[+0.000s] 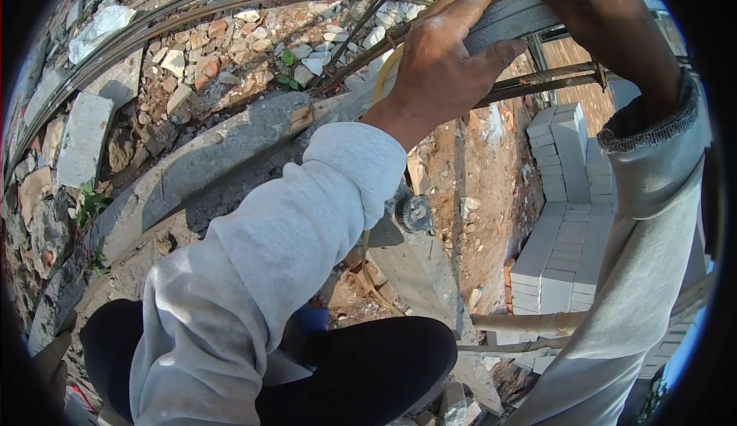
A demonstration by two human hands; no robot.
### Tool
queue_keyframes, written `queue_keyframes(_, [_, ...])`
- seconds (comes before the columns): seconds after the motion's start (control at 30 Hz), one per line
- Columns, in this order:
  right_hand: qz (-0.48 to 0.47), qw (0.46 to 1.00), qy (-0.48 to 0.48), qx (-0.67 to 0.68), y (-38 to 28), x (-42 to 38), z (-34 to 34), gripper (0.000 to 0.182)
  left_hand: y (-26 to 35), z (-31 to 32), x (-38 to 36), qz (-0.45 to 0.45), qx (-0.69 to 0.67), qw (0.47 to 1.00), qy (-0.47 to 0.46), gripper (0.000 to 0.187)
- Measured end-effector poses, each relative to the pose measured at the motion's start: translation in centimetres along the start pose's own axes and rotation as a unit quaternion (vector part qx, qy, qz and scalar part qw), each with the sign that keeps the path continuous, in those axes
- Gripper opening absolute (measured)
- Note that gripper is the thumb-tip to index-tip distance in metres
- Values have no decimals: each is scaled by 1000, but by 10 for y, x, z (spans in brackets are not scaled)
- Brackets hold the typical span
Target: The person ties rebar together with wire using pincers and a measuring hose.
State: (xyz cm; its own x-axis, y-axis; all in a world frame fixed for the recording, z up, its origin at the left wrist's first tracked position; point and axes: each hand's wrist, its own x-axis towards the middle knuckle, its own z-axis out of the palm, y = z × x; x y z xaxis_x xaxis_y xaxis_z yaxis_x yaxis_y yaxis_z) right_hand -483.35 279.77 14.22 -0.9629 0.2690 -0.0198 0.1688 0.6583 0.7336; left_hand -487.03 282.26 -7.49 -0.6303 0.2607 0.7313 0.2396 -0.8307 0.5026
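My left hand (449, 57) lies over a thin steel bar (357, 64) and a long grey beam (507, 23), its thumb stretched out away from the fingers. Farther along the same beam, my right hand (587, 15) bends down, its fingers curled at the bar by the top edge of the view. Part of that grip is cut off by the frame. Below the beam, dark steel bars (545, 82) run sideways with a small tie at their right end. A yellow hose (381, 77) hangs down beside my left wrist and passes behind my sleeve.
Broken bricks and stones (203, 65) cover the ground on the left, with long bent rods (230, 0) across them. A concrete beam (192, 173) slants through the rubble. Stacked grey blocks (564, 253) stand at the right, near a wooden pole (530, 322). A round clear object (415, 213) sits on a plank.
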Motion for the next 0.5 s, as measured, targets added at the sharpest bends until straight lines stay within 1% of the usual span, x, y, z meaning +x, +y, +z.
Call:
queue_keyframes(0.07, [-37,999,6,18,4,0,-1,6,1,-1,0,-7,-10,1000,-3,74])
queue_keyframes(0.17, [-58,998,26,29,-2,-2,-4,7,3,-2,0,-30,-15,999,-8,75])
queue_keyframes(0.2, [-62,997,34,9,-5,-2,-3,8,2,-1,0,-24,-9,1000,-6,76])
queue_keyframes(0.27, [-73,996,53,13,-5,-3,-2,8,0,0,0,-14,3,1000,-2,77])
queue_keyframes(0.3, [-81,994,64,37,-2,-4,-1,8,-1,1,-1,-7,11,1000,0,77])
queue_keyframes(0.37, [-76,994,58,50,-1,-4,-2,8,-4,1,-1,7,29,1000,4,78])
queue_keyframes(0.5, [-42,999,17,27,-9,0,-8,9,-6,2,-2,5,27,1000,4,80])
